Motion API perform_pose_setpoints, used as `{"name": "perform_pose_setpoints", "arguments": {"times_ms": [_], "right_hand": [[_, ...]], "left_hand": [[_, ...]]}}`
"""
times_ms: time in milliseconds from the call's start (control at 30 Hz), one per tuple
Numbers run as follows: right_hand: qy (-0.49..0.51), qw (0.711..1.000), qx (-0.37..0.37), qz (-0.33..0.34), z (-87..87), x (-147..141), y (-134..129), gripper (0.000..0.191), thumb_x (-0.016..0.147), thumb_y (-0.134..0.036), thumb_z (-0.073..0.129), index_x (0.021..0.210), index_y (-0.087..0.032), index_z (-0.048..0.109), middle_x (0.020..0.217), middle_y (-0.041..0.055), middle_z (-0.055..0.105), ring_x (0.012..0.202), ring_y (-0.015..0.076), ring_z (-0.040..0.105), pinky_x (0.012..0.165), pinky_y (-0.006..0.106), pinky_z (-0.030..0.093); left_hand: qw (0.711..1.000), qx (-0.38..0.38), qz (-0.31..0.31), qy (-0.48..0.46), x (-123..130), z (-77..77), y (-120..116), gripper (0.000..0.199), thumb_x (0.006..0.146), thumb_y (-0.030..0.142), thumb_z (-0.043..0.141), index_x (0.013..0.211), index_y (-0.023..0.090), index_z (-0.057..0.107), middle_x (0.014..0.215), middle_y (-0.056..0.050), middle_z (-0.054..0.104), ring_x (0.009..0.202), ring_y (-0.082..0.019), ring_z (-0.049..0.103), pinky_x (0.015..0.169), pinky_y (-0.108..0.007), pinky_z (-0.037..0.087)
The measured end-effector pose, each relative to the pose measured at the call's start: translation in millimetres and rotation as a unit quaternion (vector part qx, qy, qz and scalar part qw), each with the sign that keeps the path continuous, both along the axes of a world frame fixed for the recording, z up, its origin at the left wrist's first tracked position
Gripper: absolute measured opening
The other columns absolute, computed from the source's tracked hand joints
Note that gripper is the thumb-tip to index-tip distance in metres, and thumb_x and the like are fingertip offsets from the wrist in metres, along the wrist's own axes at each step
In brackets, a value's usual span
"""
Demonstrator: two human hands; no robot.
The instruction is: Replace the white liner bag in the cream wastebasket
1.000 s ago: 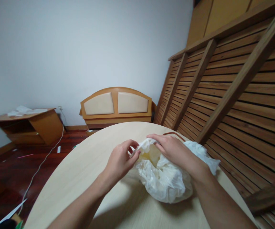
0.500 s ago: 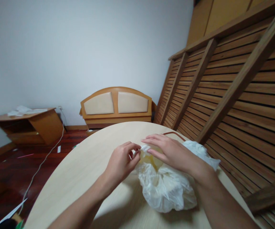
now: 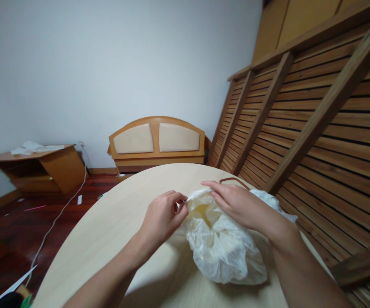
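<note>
A white, thin plastic bag point(image 3: 225, 252) sits crumpled on the round pale table point(image 3: 108, 231), its mouth partly spread and a yellowish patch showing inside. What the bag holds cannot be made out. At the left of the mouth, my left hand point(image 3: 165, 214) pinches the bag's edge between thumb and fingertips. From the right, my right hand point(image 3: 236, 203) reaches over the mouth, with the far rim between its thumb and its stretched fingers. Partly behind my right forearm lies another white plastic bundle point(image 3: 270, 199).
A thin brown loop point(image 3: 233, 179) lies near the table's far right edge. Wooden slatted panels point(image 3: 300, 145) lean close on the right. Beyond the table stands a padded headboard point(image 3: 156, 141). At left are a low cabinet point(image 3: 56, 169) and a white cable point(image 3: 58, 216) on the floor.
My right hand has shifted slightly right and away from my left hand, its thumb now nearer its fingers. The bag's mouth is wider, showing more of its inside. My left hand keeps its pinch.
</note>
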State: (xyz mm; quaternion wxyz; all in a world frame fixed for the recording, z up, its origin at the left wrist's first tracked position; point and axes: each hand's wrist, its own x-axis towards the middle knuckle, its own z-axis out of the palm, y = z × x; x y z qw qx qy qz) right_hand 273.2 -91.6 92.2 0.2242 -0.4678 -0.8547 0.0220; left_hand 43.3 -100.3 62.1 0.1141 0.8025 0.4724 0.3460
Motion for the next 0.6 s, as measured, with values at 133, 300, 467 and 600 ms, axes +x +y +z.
{"name": "perform_pose_setpoints", "arguments": {"times_ms": [133,300,467,600], "right_hand": [[0.004,0.999,0.023,0.023,-1.5,1,-1,0.043,0.095,-0.013,0.043,0.132,-0.024,0.063,0.133,0.0052,0.067,0.120,0.0217,0.063,0.103,0.036,0.046],[-0.037,0.998,0.014,-0.038,3.5,-2,-5,0.033,0.094,-0.015,0.046,0.117,-0.020,0.069,0.118,0.0087,0.073,0.105,0.0250,0.068,0.096,0.041,0.051],[-0.017,0.996,0.073,0.048,4.0,-11,-5,0.041,0.097,-0.025,0.054,0.138,-0.023,0.058,0.140,0.0081,0.061,0.128,0.0248,0.057,0.108,0.043,0.046],[-0.027,0.996,0.062,0.060,3.6,-12,-2,0.029,0.098,-0.022,0.054,0.122,-0.025,0.070,0.125,0.0065,0.071,0.113,0.0238,0.066,0.099,0.040,0.051]], "left_hand": [[1.000,-0.004,0.007,0.002,1,0.3,-1,0.015,0.087,0.021,0.058,0.086,0.018,0.072,0.077,-0.003,0.069,0.063,-0.014,0.060,0.059,-0.023,0.046],[1.000,-0.004,0.014,0.007,2,0.2,-1,0.014,0.087,0.023,0.058,0.084,0.018,0.071,0.075,-0.003,0.069,0.061,-0.013,0.059,0.058,-0.023,0.043],[1.000,0.004,0.015,0.015,2,0.6,-1,0.013,0.087,0.022,0.058,0.084,0.018,0.070,0.077,-0.003,0.070,0.061,-0.013,0.060,0.058,-0.023,0.043],[0.999,0.003,0.022,0.023,1,1.2,-2,0.012,0.087,0.022,0.059,0.082,0.018,0.069,0.075,-0.002,0.069,0.060,-0.013,0.060,0.058,-0.023,0.042]]}}
